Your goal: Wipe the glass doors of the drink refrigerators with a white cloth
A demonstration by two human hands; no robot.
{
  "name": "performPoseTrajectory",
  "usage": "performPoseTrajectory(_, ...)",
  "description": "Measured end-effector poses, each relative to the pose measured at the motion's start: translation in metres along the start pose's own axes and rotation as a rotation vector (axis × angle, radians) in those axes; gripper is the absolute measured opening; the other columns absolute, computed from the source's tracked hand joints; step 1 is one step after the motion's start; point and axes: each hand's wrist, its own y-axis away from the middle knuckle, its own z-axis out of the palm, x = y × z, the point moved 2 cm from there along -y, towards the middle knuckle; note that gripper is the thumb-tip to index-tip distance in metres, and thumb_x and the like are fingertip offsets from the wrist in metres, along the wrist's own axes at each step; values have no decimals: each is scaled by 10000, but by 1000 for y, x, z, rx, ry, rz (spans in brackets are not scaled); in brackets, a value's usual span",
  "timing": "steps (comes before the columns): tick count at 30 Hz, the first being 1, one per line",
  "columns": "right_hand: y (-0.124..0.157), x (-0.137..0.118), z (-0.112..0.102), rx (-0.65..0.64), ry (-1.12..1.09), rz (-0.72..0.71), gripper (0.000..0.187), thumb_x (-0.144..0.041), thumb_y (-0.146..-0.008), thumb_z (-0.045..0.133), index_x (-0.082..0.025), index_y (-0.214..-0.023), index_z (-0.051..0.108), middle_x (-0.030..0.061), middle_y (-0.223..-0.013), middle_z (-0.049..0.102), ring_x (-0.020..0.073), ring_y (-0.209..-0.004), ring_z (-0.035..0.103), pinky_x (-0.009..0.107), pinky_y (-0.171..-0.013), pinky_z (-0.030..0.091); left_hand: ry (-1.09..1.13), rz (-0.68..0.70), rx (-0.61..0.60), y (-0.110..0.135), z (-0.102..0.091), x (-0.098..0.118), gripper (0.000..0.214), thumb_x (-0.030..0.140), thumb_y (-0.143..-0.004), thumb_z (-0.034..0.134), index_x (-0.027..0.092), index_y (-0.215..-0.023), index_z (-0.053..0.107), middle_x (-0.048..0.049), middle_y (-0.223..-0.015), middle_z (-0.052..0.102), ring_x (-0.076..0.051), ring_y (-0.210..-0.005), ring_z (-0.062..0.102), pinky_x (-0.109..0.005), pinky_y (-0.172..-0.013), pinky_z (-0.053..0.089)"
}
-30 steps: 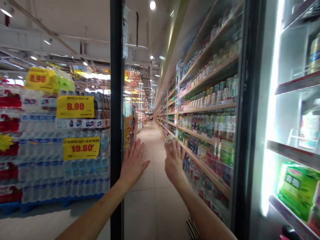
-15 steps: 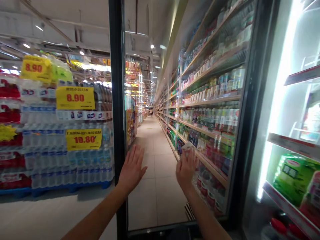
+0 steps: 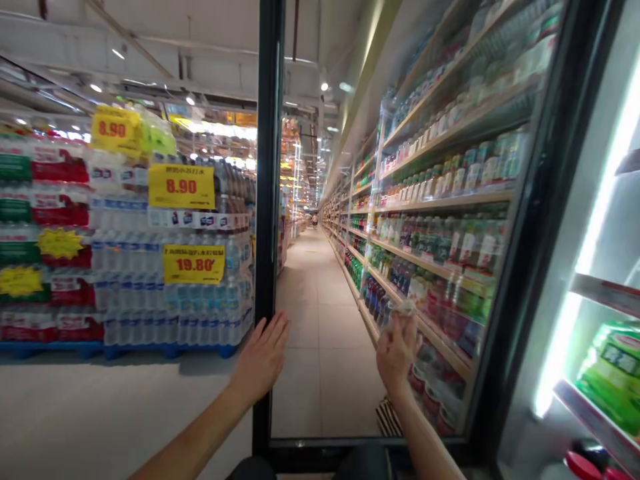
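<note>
Right hand (image 3: 399,353) holds cloth (image 3: 404,307) against glass door (image 3: 269,200), long axis upright.

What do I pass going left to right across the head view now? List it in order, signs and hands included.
Lower yellow starburst sign, higher 8.90 sign, 19.80 sign, left hand, right hand holding a pale wad, green packet.

Yellow price signs (image 3: 181,187) front stacked bottle packs (image 3: 127,291) standing on blue pallets (image 3: 113,351).
</note>
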Motion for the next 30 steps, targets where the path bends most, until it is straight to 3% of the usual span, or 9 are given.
performPoseTrajectory(4,12,-29,5,-52,-27,-67,552,-167,-850,380,-151,-1399,327,174,-1492,194,341,-1369,177,570,-1009,260,4,-21,-40,21,7,6,508,234,-764,421,152,-1258,505,-80,-1425,373,-192,-1327,331,-398,-1113,201)
performPoseTrajectory(9,48,-98,17,-309,-189,-533,526,-124,-797,423,-161,-1322,445,108,-1412,399,262,-1392,130,531,-1100,83,17,32,-94,35,1,2,503,252,-773,437,169,-1266,490,-67,-1418,393,-190,-1329,327,-418,-1119,185)
performPoseTrajectory(12,16,-127,18,-341,-257,-689,480,-150,-801,443,-183,-1277,490,71,-1406,419,222,-1393,121,507,-1110,-19,27,-2,-25,27,-14,-10,505,260,-791,445,165,-1286,464,-70,-1419,391,-194,-1339,308,-425,-1131,145)
performPoseTrajectory(16,-56,-162,20,-303,-251,-598,498,-180,-808,450,-162,-1306,457,97,-1465,317,239,-1398,94,538,-1094,-28,35,-133,-6,9,-37,-26,522,266,-809,444,119,-1309,429,-116,-1436,347,-223,-1348,288,-453,-1126,151)
performPoseTrajectory(18,-62,-174,23,-319,-256,-609,519,-177,-807,446,-158,-1325,433,93,-1480,285,247,-1401,71,555,-1088,-31,43,-167,-21,3,-45,-29,531,266,-809,445,107,-1315,419,-126,-1441,333,-230,-1350,285,-463,-1121,160)
performPoseTrajectory(21,-13,-172,27,-408,-272,-723,565,-142,-787,440,-159,-1350,405,78,-1478,296,248,-1402,64,550,-1094,-38,51,-166,-28,5,-49,-30,529,262,-808,443,112,-1315,422,-117,-1439,338,-226,-1347,291,-456,-1125,151)
performPoseTrajectory(26,99,-129,29,-531,-264,-824,620,-68,-750,420,-171,-1360,398,61,-1447,361,226,-1385,169,491,-1121,72,26,-107,-12,23,-42,-25,496,266,-808,440,126,-1283,468,-103,-1424,372,-213,-1334,318,-419,-1134,130)
performPoseTrajectory(28,103,-116,26,-517,-249,-815,635,-45,-730,418,-193,-1347,417,48,-1437,381,214,-1382,186,486,-1124,66,20,-76,-11,26,-36,-21,498,270,-808,437,134,-1287,462,-97,-1422,379,-210,-1330,326,-420,-1133,133)
performPoseTrajectory(30,78,-108,22,-449,-225,-741,612,-48,-733,420,-196,-1327,443,56,-1425,398,217,-1385,175,500,-1120,34,18,-55,-15,26,-30,-14,499,271,-812,429,141,-1292,456,-97,-1420,384,-214,-1332,321,-432,-1128,145)
